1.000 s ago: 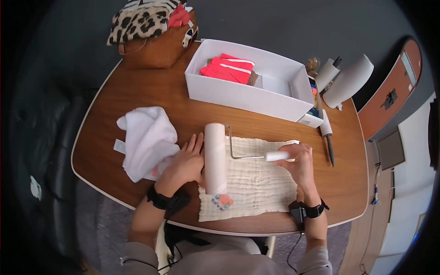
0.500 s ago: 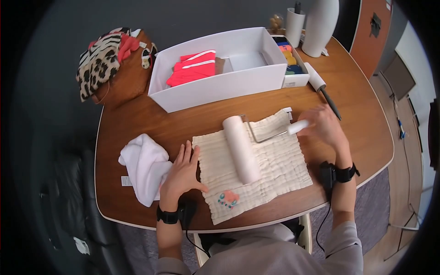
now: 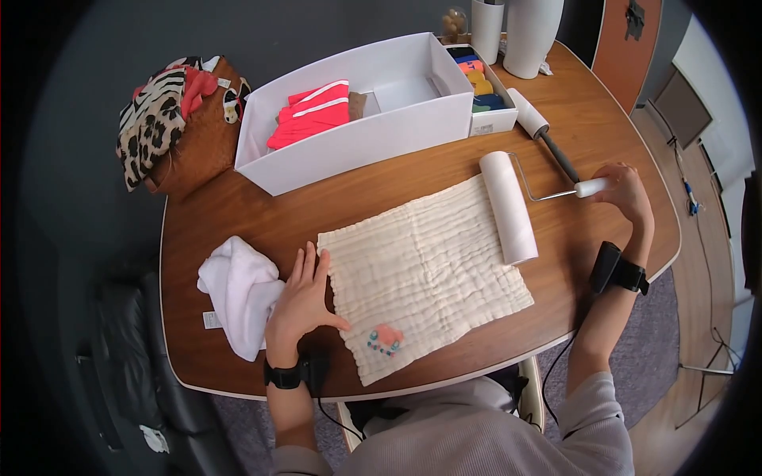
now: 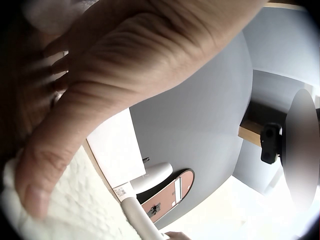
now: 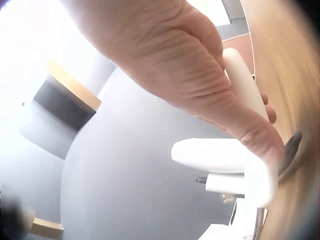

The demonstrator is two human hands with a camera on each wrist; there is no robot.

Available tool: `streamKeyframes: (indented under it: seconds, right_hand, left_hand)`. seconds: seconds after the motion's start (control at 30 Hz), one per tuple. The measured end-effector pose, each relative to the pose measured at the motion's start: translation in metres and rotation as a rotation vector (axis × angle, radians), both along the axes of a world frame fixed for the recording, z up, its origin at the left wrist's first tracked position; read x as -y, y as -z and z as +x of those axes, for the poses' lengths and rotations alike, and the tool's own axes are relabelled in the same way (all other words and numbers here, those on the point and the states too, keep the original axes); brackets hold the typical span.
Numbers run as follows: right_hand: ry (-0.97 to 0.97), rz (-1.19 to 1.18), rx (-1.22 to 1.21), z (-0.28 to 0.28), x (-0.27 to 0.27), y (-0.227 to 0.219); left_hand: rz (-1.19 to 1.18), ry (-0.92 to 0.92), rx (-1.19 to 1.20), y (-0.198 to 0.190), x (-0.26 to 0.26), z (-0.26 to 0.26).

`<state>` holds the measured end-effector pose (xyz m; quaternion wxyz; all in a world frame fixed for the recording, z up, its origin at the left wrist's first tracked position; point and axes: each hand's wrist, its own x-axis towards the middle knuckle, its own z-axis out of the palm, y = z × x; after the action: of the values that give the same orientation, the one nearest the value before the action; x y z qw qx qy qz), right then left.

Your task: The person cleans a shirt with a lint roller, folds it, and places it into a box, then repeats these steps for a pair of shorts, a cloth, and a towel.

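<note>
A cream crinkled muslin cloth [image 3: 421, 262] with a small pink and teal print lies spread on the wooden table. My right hand [image 3: 629, 194] grips the white handle of a lint roller [image 3: 509, 208], whose wide white roll overlaps the cloth's right edge. In the right wrist view, the thumb [image 5: 267, 145] lies along that handle. My left hand [image 3: 298, 305] rests at the cloth's left edge with fingers straight and spread, its thumb [image 4: 37, 197] on the cloth. Left of that hand, a white fluffy cloth [image 3: 242, 293] with a tag lies bunched.
Behind is a long white box [image 3: 381, 141] holding folded red clothing [image 3: 313, 117]. Beside it are a small box [image 3: 494, 120] of colourful rolled items, a second roller [image 3: 532, 116] with a dark handle, and a white vase [image 3: 530, 40]. A brown bag [image 3: 198, 155] stands back left.
The right hand has carried the lint roller rightward across the cloth to its right edge. The left hand's thumb has come out from behind the roll and its fingers are spread. The head view has shifted.
</note>
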<state>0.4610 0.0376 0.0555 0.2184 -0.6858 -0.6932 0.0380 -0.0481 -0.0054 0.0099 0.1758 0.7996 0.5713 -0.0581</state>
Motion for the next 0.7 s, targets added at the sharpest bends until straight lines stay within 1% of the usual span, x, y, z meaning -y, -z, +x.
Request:
streamKeyframes:
  seconds: [0.07, 0.2, 0.3, 0.33, 0.4, 0.47, 0.53, 0.6, 0.7]
  right_hand:
    - [0.042, 0.019, 0.012, 0.009, 0.006, -0.002]
    - [0.088, 0.094, 0.058, 0.002, 0.019, -0.019]
    - [-0.027, 0.172, 0.08, -0.009, 0.019, -0.029]
    - [-0.083, 0.193, 0.048, -0.017, 0.017, -0.03]
    - [-0.193, 0.235, -0.019, -0.04, 0.011, -0.029]
    - [-0.305, 0.14, -0.214, -0.084, 0.006, -0.026]
    - [-0.541, 0.17, -0.099, -0.131, 0.007, -0.025]
    - [-0.616, 0.245, -0.101, -0.168, 0.015, -0.01]
    - [-0.592, 0.109, -0.066, -0.191, 0.031, -0.006]
  left_hand:
    - [-0.001, -0.001, -0.003, 0.0, 0.0, 0.0]
    - [-0.003, 0.0, -0.013, 0.0, 0.0, 0.0]
    - [-0.008, -0.002, -0.015, -0.001, 0.0, 0.001]
    - [-0.011, -0.004, -0.016, -0.001, 0.0, 0.001]
    - [-0.016, -0.009, -0.012, -0.003, 0.0, 0.002]
    - [-0.014, -0.008, -0.007, -0.004, 0.0, 0.002]
    - [-0.006, -0.004, -0.002, -0.003, 0.0, 0.002]
    - [0.042, 0.009, 0.068, 0.003, 0.002, -0.003]
    - [0.135, 0.05, 0.104, 0.015, 0.001, -0.012]
